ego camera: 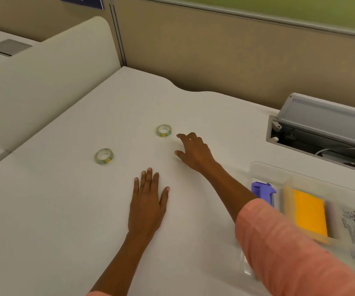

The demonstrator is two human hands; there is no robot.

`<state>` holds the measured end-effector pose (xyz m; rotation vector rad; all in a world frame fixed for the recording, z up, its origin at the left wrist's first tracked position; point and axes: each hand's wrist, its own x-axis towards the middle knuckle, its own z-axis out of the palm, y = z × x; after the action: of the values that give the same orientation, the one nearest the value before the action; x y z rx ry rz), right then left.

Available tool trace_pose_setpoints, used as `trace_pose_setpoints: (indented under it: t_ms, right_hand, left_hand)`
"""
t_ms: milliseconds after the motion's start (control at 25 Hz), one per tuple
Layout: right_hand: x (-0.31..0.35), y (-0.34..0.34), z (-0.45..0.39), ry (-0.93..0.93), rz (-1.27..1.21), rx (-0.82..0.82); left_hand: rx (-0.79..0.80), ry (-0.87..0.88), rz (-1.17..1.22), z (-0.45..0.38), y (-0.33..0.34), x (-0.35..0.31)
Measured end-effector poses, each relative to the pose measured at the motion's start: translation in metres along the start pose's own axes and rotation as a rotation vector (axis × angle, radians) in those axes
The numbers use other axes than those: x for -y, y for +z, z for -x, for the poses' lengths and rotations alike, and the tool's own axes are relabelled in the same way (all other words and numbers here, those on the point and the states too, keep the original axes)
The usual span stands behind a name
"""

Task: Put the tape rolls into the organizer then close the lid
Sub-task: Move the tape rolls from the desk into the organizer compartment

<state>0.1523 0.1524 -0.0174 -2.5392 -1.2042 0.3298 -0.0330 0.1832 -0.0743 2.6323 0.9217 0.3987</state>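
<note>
Two clear tape rolls lie flat on the white desk: one [164, 130] farther back, the other [104, 156] nearer and to the left. My right hand [194, 151] hovers just right of the far roll, fingers spread, holding nothing. Flat on the desk below the rolls rests my left hand [147, 202], palm down and empty. A clear plastic organizer [266, 170] sits at the right, its lid open, partly hidden by my pink sleeve. Inside it are a purple item [263, 191] and yellow sticky notes [310, 216].
An open grey cable tray [322, 129] with white wires is set into the desk at the right rear. A beige partition wall [215, 56] borders the desk's far side. Another desk [22, 82] adjoins on the left.
</note>
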Motion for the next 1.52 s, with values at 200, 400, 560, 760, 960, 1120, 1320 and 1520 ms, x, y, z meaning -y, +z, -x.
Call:
trace_pose_setpoints:
  t_ms: [200, 400, 560, 760, 960, 1120, 1320, 1520]
  right_hand:
    - [0.009, 0.020, -0.036, -0.038, 0.238, -0.006]
    - [0.009, 0.025, -0.041, -0.063, 0.290, -0.039]
    - [0.004, 0.020, -0.023, -0.059, 0.125, -0.131]
    - [-0.008, 0.005, 0.013, -0.006, -0.056, -0.105]
    - [-0.028, -0.034, 0.064, 0.014, -0.234, -0.243]
    - [-0.055, -0.064, 0.125, 0.029, -0.359, -0.300]
    - [-0.112, -0.101, 0.216, 0.133, -0.309, -0.426]
    - [-0.170, -0.127, 0.311, 0.311, -0.251, -0.478]
  left_hand:
    - [-0.005, -0.016, -0.034, 0.000, 0.004, 0.003]
    - [-0.012, -0.022, -0.020, -0.002, 0.007, 0.005]
    - [-0.019, -0.009, -0.026, 0.000, 0.006, 0.005]
    - [0.008, -0.011, 0.019, -0.001, 0.002, 0.005]
    - [0.044, -0.019, 0.238, 0.007, -0.013, -0.025]
    - [0.097, 0.091, 0.440, 0.027, -0.027, -0.110]
    - [0.236, 0.313, 0.537, 0.060, -0.022, -0.196]
    - [0.334, 0.412, 0.413, 0.085, -0.002, -0.215]
